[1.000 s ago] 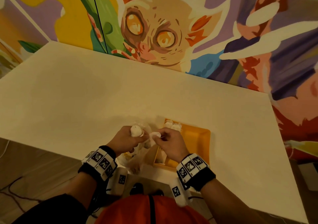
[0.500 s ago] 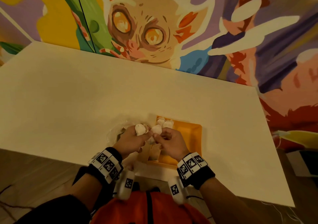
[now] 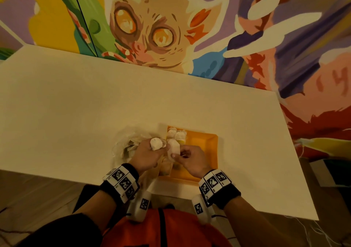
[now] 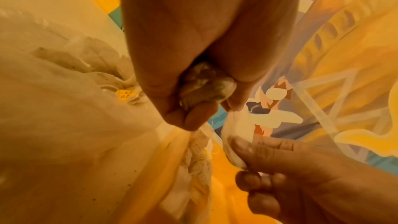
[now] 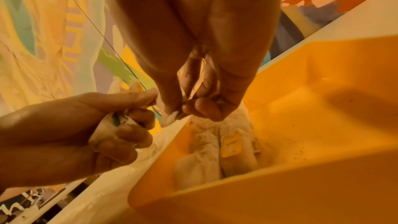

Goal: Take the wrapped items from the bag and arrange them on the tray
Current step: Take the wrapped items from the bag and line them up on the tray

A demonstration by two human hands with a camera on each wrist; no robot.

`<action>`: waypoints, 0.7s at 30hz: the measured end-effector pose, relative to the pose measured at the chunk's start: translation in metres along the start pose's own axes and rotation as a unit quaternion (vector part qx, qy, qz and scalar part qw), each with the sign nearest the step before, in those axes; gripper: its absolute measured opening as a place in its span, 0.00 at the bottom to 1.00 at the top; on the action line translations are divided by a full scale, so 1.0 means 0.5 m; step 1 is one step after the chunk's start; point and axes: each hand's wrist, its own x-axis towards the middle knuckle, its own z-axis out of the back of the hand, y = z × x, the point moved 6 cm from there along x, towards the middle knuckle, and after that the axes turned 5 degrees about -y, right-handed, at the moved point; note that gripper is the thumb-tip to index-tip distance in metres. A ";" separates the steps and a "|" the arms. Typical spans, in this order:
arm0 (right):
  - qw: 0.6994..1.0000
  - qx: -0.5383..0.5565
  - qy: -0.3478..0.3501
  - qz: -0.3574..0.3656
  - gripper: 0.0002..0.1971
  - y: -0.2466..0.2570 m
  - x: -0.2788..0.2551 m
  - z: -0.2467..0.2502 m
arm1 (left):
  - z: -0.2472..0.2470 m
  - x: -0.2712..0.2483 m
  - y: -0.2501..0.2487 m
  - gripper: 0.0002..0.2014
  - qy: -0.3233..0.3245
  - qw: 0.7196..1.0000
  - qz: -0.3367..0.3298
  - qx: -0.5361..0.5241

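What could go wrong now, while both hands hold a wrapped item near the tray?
The right hand only pinches its wrapped item by the wrapper, so it may slip. The two items in the tray crowd one corner; a careless drop could knock them. The plastic bag could snag the left hand.

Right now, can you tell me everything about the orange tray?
The orange tray is a rectangular dish with raised, sloping walls and a glossy, plastic-looking surface. It sits flat on the white table near its front edge, beside the clear plastic bag. Two white wrapped items lie side by side at its left end, one with a yellow label. Most of its floor is bare, with a few dark specks. The right hand hovers above it.
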 end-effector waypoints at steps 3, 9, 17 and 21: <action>0.996 -0.082 -0.002 -0.047 0.07 -0.028 0.000 0.016 | 0.002 -0.007 -0.002 0.06 -0.004 1.000 -0.010 0.025; 0.976 -0.137 0.027 -0.166 0.06 -0.072 -0.002 0.016 | 0.000 -0.013 0.009 0.11 0.007 0.992 0.006 0.123; 0.951 -0.209 0.067 -0.216 0.11 -0.068 0.003 -0.011 | 0.011 -0.001 0.026 0.11 -0.033 0.970 0.015 0.241; 0.941 -0.259 0.049 -0.214 0.14 -0.059 0.012 -0.010 | 0.008 0.001 0.017 0.08 -0.042 0.932 -0.007 0.360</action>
